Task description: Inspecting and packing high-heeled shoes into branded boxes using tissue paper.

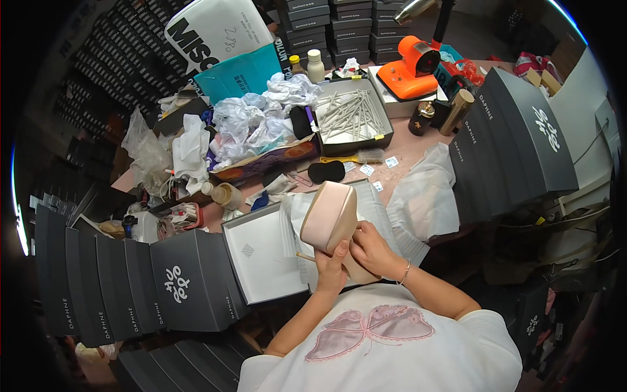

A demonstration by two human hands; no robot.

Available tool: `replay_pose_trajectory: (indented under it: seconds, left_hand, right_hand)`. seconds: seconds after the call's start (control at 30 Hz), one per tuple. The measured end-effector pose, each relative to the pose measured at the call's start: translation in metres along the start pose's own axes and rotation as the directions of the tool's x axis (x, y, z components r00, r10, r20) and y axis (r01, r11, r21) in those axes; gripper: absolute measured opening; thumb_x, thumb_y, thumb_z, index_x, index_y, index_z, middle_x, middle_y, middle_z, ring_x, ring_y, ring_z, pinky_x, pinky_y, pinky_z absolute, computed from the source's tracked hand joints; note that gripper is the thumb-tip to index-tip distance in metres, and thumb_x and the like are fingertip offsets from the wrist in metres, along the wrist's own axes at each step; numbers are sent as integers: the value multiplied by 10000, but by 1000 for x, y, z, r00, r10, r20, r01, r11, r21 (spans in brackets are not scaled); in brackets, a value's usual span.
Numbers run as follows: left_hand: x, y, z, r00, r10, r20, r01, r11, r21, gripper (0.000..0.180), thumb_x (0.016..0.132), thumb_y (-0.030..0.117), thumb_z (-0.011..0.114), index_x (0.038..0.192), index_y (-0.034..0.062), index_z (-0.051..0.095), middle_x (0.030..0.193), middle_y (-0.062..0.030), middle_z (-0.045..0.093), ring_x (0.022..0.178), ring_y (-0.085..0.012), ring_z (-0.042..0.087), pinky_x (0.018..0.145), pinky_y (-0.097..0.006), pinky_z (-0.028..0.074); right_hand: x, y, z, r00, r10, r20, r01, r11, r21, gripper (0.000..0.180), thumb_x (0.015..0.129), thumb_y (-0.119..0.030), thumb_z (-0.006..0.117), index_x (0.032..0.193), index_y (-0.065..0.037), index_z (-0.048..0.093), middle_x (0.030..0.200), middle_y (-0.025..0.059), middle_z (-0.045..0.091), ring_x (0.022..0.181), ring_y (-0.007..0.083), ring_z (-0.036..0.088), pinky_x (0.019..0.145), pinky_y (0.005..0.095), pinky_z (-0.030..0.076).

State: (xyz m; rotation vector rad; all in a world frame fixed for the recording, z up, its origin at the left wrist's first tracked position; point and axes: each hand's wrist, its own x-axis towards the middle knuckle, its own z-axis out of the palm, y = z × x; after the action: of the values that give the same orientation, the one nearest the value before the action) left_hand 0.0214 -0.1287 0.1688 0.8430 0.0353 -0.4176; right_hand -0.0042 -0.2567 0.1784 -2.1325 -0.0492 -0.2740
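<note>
A pale pink shoe with a beige sole is held up in front of my chest, over an open shoebox. My left hand grips it from below on the left side, thumb pressed against it. On its right side, my right hand has its fingers bent and closed against the shoe; the fingertips are partly hidden. Beside my left hand a thin tan strip sticks out. Beneath the shoe lies white tissue paper, and left of it the white inside of a box part shows.
Dark shoeboxes stand in rows at left and stacked at right. Behind are a carton of crumpled paper, a box of white sticks, a yellow-handled brush, a black sponge, bottles and an orange device.
</note>
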Motion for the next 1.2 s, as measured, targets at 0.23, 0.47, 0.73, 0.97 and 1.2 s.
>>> replay_pose_trajectory:
  seconds: [0.23, 0.47, 0.73, 0.97, 1.2]
  left_hand:
    - [16, 45, -67, 948, 201, -247, -180, 978, 103, 628, 811, 290, 752, 1286, 21, 443, 1141, -81, 561, 1031, -193, 582, 893, -352, 506]
    - [-4, 64, -55, 960, -215, -181, 135, 918, -374, 718, 908, 655, 362, 1174, 12, 537, 996, -142, 608, 888, -263, 615, 748, -370, 529]
    - [-39, 39, -35, 920, -316, -230, 182, 866, -465, 619, 957, 570, 328, 1313, 84, 469, 1189, -138, 573, 1046, -285, 599, 885, -413, 512]
    - [-51, 27, -34, 867, -438, -238, 261, 806, -531, 637, 957, 569, 340, 1381, 97, 399, 1329, -138, 496, 1203, -300, 512, 1015, -467, 425]
    - [-59, 29, -20, 836, -502, -221, 355, 802, -480, 663, 947, 579, 372, 1405, 99, 362, 1351, -140, 474, 1226, -302, 492, 1031, -478, 404]
  right_hand:
    - [32, -4, -39, 937, -124, 328, 210, 948, -241, 191, 815, -121, 588, 875, 60, 582, 1121, 238, 582, 1022, 366, 561, 880, 442, 452]
    - [169, -4, -62, 906, -421, 34, 390, 804, -448, 236, 759, -158, 697, 970, -87, 621, 971, 99, 625, 897, 285, 597, 769, 382, 471]
    - [94, -26, 43, 487, -653, 580, 866, 447, -225, 87, 765, -194, 589, 830, -138, 574, 783, -9, 517, 766, 143, 547, 667, 292, 395]
    - [61, 1, 38, 497, -742, 450, 866, 453, -210, 126, 759, -196, 590, 867, -131, 586, 798, -21, 527, 746, 132, 541, 690, 283, 406]
    - [40, -2, 30, 540, -659, 524, 841, 447, -304, 109, 754, -187, 585, 834, -113, 581, 747, -9, 509, 687, 129, 536, 628, 288, 390]
